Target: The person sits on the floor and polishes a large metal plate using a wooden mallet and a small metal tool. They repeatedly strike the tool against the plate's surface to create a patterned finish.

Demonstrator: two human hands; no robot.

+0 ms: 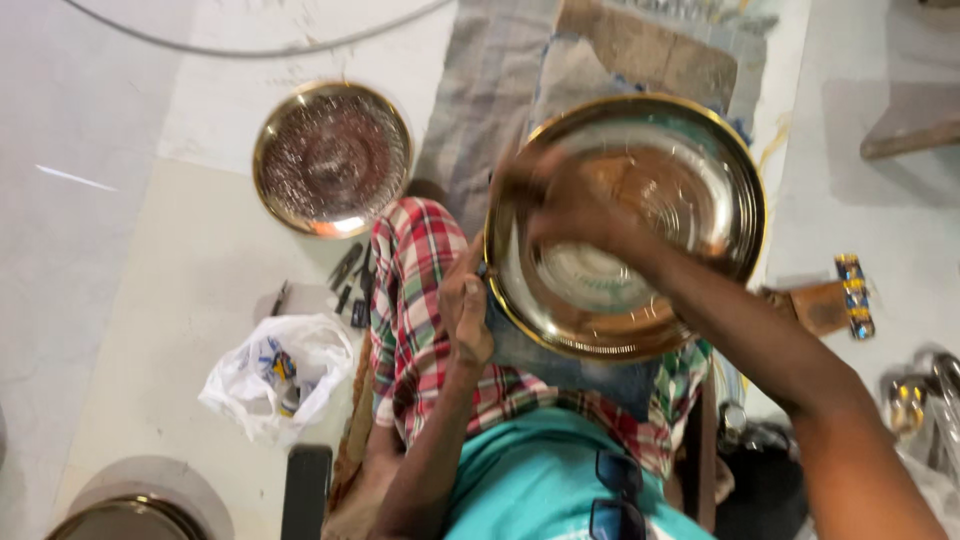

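Note:
A large shiny metal plate (700, 170) with a brass-coloured rim rests tilted on my lap, over a checked red, green and white cloth (415, 300). My left hand (465, 315) grips the plate's left rim. My right hand (570, 205) presses flat on the plate's inner surface, fingers blurred; whether it holds anything under the palm cannot be told.
A second round metal plate (332, 158) lies on the floor at upper left. A white plastic bag (270, 375) with small items sits at lower left, dark tools (350, 280) beside it. Grey cloth (480, 90) lies ahead. Metal pieces (915, 395) sit at right.

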